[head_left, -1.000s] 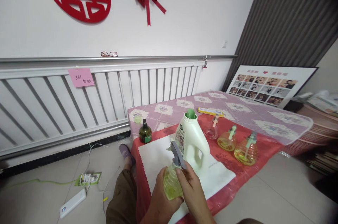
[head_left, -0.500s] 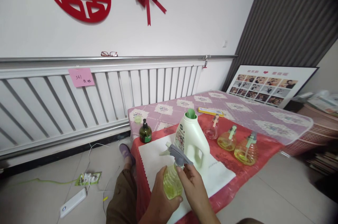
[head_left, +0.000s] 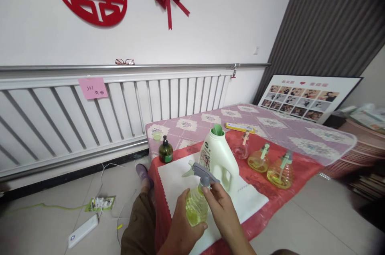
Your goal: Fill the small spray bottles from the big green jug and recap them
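Observation:
A clear spray bottle [head_left: 196, 207] with yellow-green liquid is tilted slightly above the white sheet [head_left: 173, 177]. Wrapped round its body is my left hand [head_left: 183, 223]. My right hand [head_left: 220, 203] pinches the grey collar just under the spray head [head_left: 202, 171], whose pale nozzle points left. Right behind the bottle stands a large pale-green jug [head_left: 221, 154] with a handle, a green cup-like piece [head_left: 217, 129] sitting in its mouth. Part of the collar is hidden by my right fingers.
Three more spray bottles, a pinkish one [head_left: 240, 148] and two yellow ones [head_left: 258, 161] [head_left: 280, 175], stand on the red cloth [head_left: 255, 223]. A dark green pump bottle [head_left: 165, 151] is at the left edge. Behind lies a yellow box [head_left: 240, 127]. A power strip [head_left: 100, 203] rests on the floor.
My right hand's fingers have shifted slightly around the collar, and the spray head has turned a little. My left hand keeps its hold on the bottle.

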A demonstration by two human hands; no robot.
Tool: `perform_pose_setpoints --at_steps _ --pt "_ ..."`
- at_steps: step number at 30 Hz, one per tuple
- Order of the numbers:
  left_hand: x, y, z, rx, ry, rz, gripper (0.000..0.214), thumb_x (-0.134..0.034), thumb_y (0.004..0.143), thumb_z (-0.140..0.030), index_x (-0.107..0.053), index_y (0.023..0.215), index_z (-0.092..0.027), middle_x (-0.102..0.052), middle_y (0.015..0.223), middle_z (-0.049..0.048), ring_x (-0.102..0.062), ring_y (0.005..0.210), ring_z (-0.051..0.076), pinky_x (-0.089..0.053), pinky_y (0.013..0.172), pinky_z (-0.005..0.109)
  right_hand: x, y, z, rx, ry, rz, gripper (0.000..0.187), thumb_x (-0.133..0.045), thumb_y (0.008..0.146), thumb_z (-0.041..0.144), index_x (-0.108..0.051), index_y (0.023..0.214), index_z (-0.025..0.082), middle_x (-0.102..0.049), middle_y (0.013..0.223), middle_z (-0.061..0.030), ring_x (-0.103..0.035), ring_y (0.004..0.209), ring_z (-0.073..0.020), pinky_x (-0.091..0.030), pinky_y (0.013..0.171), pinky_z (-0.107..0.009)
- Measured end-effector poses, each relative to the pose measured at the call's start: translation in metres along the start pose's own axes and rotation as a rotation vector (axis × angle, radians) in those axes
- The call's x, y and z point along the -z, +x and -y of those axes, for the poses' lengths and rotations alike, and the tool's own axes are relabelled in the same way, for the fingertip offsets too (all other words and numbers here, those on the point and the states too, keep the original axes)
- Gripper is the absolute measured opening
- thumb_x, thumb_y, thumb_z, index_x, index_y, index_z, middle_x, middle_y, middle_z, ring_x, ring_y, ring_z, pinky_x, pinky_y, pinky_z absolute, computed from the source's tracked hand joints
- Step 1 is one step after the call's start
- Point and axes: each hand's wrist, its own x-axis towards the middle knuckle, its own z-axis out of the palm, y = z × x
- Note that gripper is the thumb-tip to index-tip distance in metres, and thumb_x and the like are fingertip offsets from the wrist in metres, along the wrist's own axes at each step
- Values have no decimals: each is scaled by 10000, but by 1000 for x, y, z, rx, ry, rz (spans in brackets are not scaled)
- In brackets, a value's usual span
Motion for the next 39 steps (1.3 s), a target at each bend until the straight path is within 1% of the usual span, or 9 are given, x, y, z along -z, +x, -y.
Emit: perform_pose_setpoints --at_steps 5,8,12,16,21,28,32,36,39 --pt "1 0 1 6 9 -53 909 -684 486 -72 -359 1330 -166 -438 1396 122 -371 1314 307 -270 1125 378 3 5 -4 31 29 -101 408 -696 716 461 -661 1032 205 -738 936 -76 -669 865 -240 -519 825 -368" --pt "2 1 4 2 10 -65 898 -689 489 -68 -384 1326 -185 -455 1389 97 -368 1317 306 -269 1127 351 4 5 1 34 57 -132 437 -720 681 467 -666 1026 205 -743 965 -84 -677 879 -246 -523 847 -378" --pt "4 1 10 -14 -7 -68 907 -693 498 -74 -379 1339 -201 -457 1390 78 -374 1316 295 -275 1124 336 7 3 12 -11 50 -155 507 -753 633 471 -664 1054 203 -748 989 -87 -686 906 -265 -538 849 -387" --pt "7 1 14 -18 17 -89 908 -683 511 -85 -354 1352 -179 -437 1399 101 -364 1320 297 -273 1122 366 14 0 20 -2 9 -168 487 -746 644 448 -677 1058 201 -748 1012 -92 -689 916 -268 -539 861 -386" --pt "9 1 15 -45 63 -104 892 -680 525 -87 -339 1345 -171 -424 1392 121 -347 1325 304 -249 1131 391 23 -2 28 16 -30 -236 523 -728 656 457 -663 1110 206 -726 1082 -92 -669 988 -271 -522 896 -379" --pt "10 2 23 -68 58 -131 887 -694 528 -98 -361 1344 -187 -418 1400 105 -343 1329 295 -243 1137 370 31 -6 36 53 -79 -302 471 -729 649 441 -681 1055 207 -733 1054 -98 -676 961 -273 -549 834 -354" --pt "12 2 22 -52 45 -153 881 -700 533 -120 -377 1352 -166 -432 1402 106 -353 1327 300 -255 1130 333 35 -9 39 73 -146 -288 460 -735 634 449 -689 1024 210 -736 1042 -89 -669 970 -271 -526 875 -367" --pt "17 5 20 4 104 -136 896 -683 556 -163 -322 1377 -148 -401 1426 132 -347 1336 295 -278 1119 312 39 -11 41 32 -115 -434 520 -715 646 482 -668 1073 189 -746 998 -89 -680 911 -265 -532 831 -374" --pt "25 8 19 12 135 -163 892 -660 579 -200 -287 1388 -159 -401 1428 122 -355 1334 283 -285 1120 323 44 -10 40 35 -110 -510 539 -713 647 495 -661 1081 180 -739 1008 -88 -672 912 -264 -521 834 -382"
